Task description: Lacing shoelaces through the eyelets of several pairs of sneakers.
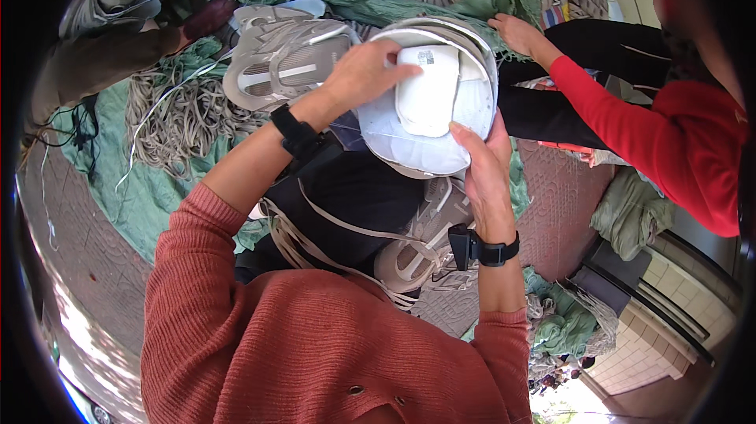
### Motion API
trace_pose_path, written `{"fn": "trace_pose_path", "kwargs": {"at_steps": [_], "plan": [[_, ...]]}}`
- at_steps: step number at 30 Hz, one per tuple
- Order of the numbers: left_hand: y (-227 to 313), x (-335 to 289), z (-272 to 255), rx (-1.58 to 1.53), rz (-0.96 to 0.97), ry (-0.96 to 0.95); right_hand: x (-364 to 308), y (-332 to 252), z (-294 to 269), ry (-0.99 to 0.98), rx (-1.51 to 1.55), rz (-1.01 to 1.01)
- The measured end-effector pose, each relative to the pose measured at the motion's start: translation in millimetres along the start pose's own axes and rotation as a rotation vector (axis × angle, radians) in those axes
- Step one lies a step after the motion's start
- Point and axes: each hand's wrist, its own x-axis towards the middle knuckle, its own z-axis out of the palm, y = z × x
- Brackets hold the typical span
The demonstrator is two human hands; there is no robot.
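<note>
Two bare hands working, one white-lined shoe upper (417,152) between them; I'm holding it up over the dark lap (335,188), beyond the near edge of the torso. Several layers are showing along its upper rim; can't count them. One white tongue (427,101) is lying across the lining.

Right hand (487,158): I'm grasping the upper's lower right edge, thumb in front by the tongue's lower end, fingers going behind. Left hand (366,74): fingers are bending loosely at the upper's left edge, thumb crossing onto the tongue; can't tell if they're pinching.

At least one beige-grey upper (287,62) is lying just beside, partly under my left wrist. Another patterned upper (421,243) is resting by the lap. One bundle of laces (185,125) is sitting on the green sheet (118,180), toward its left edge; strands too many to count.

One co-worker's hand (520,34) is reaching in at upper right, a gap separating it from my right hand. That side's looking tighter; paving (555,188) is showing past the sheet's right edge.
</note>
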Motion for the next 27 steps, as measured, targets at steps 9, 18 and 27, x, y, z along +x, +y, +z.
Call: {"fn": "trace_pose_path", "kwargs": {"at_steps": [9,18,27], "plan": [[0.3,-12.9,19.6,-0.996,-0.238,-0.266,-12.3,14.7,-9.8,0.043,0.006,0.07],[1.3,-20.9,18.3,-1.138,-0.302,-0.262,-12.2,22.7,-12.4,0.042,0.023,0.065],[-1.8,-19.9,27.1,-1.186,-0.265,-0.24,-12.2,20.8,-13.0,0.03,0.005,0.063]]}}
